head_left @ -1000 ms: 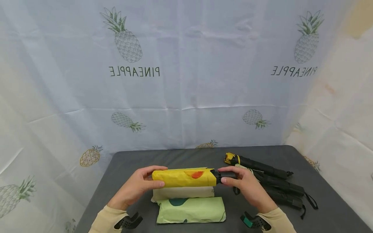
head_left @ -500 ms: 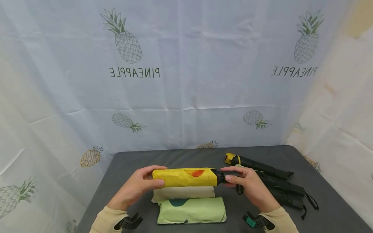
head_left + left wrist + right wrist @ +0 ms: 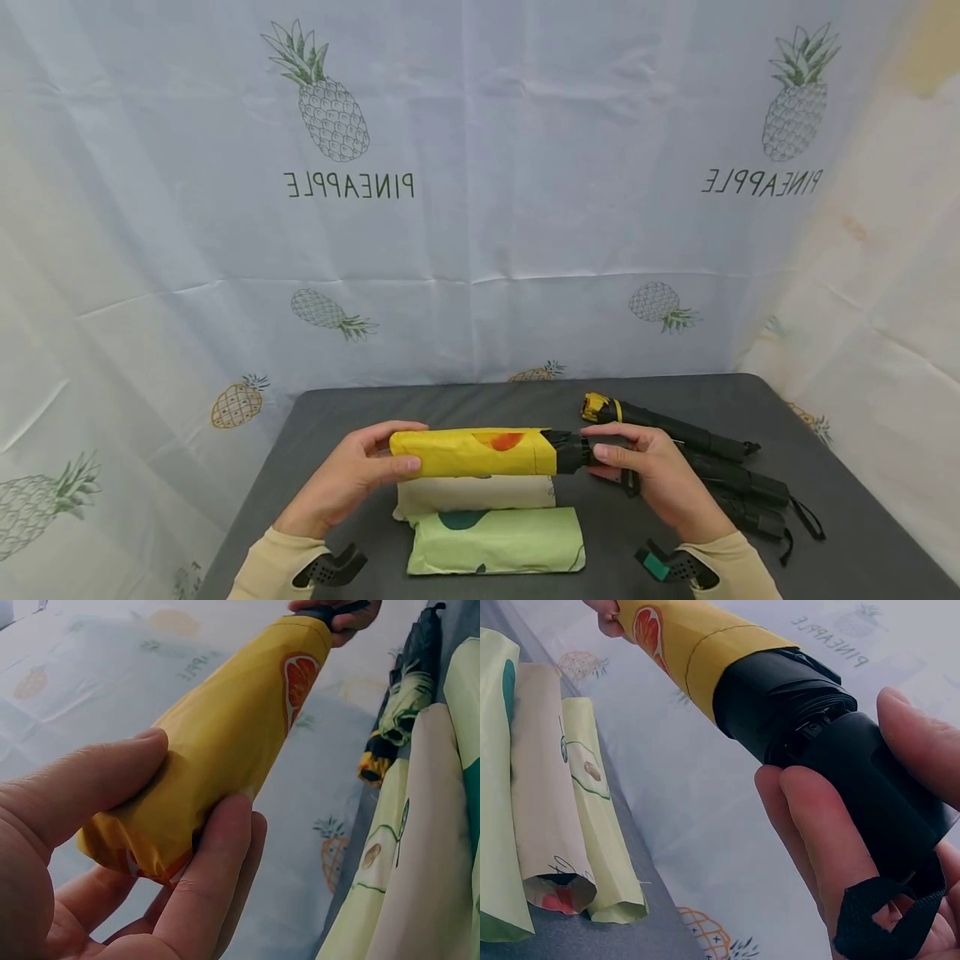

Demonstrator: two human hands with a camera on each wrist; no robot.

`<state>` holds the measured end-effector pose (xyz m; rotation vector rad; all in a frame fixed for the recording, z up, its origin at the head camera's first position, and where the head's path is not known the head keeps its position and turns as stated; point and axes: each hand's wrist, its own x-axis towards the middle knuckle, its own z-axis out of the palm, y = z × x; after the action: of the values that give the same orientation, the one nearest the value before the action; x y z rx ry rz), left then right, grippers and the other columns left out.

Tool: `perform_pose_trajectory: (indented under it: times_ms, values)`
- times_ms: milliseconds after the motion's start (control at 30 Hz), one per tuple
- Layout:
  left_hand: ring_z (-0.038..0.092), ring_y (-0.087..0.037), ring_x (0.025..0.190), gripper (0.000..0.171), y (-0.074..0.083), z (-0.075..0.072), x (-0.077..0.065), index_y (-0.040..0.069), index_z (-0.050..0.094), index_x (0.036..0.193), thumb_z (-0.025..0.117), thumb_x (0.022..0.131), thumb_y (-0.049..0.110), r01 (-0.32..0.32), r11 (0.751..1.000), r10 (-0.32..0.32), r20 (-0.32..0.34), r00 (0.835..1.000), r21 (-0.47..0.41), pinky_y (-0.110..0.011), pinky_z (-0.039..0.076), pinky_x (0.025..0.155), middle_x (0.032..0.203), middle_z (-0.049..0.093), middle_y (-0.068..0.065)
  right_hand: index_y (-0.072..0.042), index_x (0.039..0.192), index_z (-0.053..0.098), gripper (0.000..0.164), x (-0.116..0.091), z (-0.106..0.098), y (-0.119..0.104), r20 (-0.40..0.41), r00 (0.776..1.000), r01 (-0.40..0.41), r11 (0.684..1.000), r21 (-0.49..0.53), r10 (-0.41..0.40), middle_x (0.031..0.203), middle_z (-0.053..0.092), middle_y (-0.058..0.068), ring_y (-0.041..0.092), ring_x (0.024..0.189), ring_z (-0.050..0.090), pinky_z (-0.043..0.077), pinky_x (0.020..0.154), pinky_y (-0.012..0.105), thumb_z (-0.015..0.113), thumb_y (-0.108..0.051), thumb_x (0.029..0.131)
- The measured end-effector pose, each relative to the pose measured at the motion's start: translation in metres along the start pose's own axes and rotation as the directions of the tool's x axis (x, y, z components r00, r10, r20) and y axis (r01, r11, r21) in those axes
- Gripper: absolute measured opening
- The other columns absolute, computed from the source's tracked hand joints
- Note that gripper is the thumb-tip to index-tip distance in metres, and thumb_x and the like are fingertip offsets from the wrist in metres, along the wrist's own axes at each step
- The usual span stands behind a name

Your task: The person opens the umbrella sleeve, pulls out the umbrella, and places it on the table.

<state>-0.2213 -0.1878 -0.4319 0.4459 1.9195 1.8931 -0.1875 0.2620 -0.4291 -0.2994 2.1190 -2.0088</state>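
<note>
A yellow umbrella sleeve [image 3: 472, 454] with a printed citrus slice is held level over the table. My left hand [image 3: 341, 475] pinches its closed end between thumb and fingers, as the left wrist view shows. A black folded umbrella [image 3: 568, 451] sticks out of the sleeve's right end. Around its black handle [image 3: 874, 787], my right hand [image 3: 663, 479] curls its fingers and thumb. A wrist strap [image 3: 885, 919] dangles from the handle's end. Most of the umbrella is hidden inside the sleeve.
Below the hands lie a green sleeve [image 3: 495, 542] and a cream sleeve [image 3: 476, 494] on the dark table [image 3: 420, 400]. Beside them, a pale green sleeve [image 3: 596, 802] shows in the wrist views. Several black folded umbrellas [image 3: 738, 479] lie at the right. A pineapple-print curtain [image 3: 480, 208] stands behind.
My right hand has moved right with the umbrella handle, and more of the black umbrella shows outside the yellow sleeve. The left hand stays nearly in place on the closed end.
</note>
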Motion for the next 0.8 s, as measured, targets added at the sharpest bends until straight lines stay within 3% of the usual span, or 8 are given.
perform_pose_trajectory:
  times_ms: [300,800]
  values:
    - [0.072,-0.021,0.118,0.057,0.003,0.0,-0.004,0.002,0.056,0.154,0.077,0.102,0.014,0.015,1.0,-0.015,-0.051,0.999,0.009,-0.038,0.064,0.102,0.135,0.069,-0.005,-0.024,0.138,0.074,0.032,-0.003,-0.007,-0.001,0.015,0.999,0.03,0.999,-0.022,-0.03,0.124,0.074,-0.016,0.006,0.114,0.074,0.063,0.105,0.043,0.064,-0.014,0.11]
    - [0.071,-0.02,0.117,0.055,0.006,0.0,-0.005,-0.003,0.057,0.152,0.076,0.103,0.013,-0.002,1.0,0.002,-0.021,1.0,-0.002,-0.035,0.064,0.1,0.134,0.069,-0.005,-0.023,0.139,0.073,0.032,-0.003,-0.012,-0.001,0.01,0.999,0.043,0.999,-0.024,-0.043,0.124,0.074,-0.015,0.011,0.108,0.079,0.064,0.102,0.038,0.063,-0.013,0.11]
